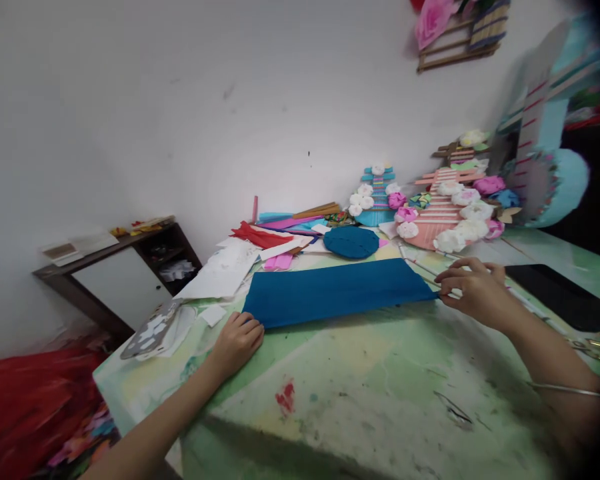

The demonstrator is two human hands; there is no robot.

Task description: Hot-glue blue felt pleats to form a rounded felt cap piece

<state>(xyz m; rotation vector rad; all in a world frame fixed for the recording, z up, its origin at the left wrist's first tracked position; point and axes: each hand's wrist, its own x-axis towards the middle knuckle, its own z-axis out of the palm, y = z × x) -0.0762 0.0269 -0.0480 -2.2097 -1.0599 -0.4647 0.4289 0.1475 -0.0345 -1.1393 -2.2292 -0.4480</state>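
Head view: left hand (237, 340) and right hand (473, 288), fingers seemingly pinched, hold blue paper strip (333, 291) ends on table (380, 393)

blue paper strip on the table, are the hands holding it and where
Yes. The left hand presses the blue paper strip at its left end, and the right hand pinches its right end. The strip lies flat on the table.

The long paper strip (333, 291) was plain deep blue, as was the round folded piece (351, 242) behind it. The tabletop (360, 373) was mottled pale green and yellow, with a red smear (285, 397). The fan-shaped craft (437, 217) had pink-and-white stripes with white and pink paper flowers.
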